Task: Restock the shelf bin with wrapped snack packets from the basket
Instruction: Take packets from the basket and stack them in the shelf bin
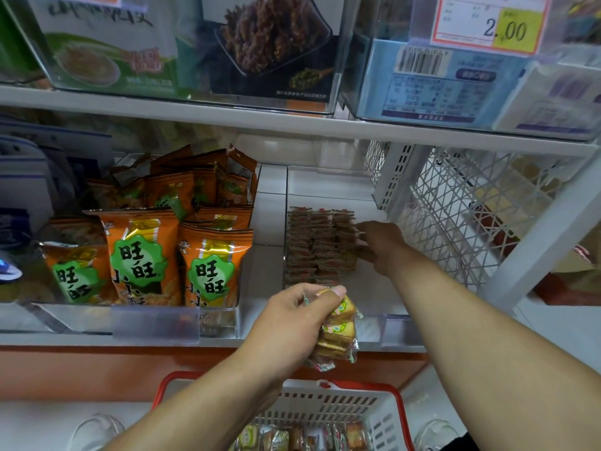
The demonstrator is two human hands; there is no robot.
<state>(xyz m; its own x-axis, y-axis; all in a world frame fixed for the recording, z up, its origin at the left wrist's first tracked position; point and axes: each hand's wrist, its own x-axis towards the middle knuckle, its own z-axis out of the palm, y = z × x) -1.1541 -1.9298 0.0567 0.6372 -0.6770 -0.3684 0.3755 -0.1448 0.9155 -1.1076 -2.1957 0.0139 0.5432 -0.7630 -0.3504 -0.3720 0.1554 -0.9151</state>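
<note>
My left hand (292, 320) grips a stack of small wrapped snack packets (338, 333), yellow with cracker pictures, in front of the shelf edge above the basket. My right hand (380, 245) reaches into the clear shelf bin (396, 320) and its fingers press against the right side of the rows of packets (317, 245) standing there. The white basket with a red rim (383, 421) sits below at the bottom of the view, with several more packets (299, 437) in it.
A bin of orange snack bags (143, 252) stands to the left of the clear bin. A white lattice rack (455, 216) rises on the right. The upper shelf carries boxed goods and a price tag (491, 24).
</note>
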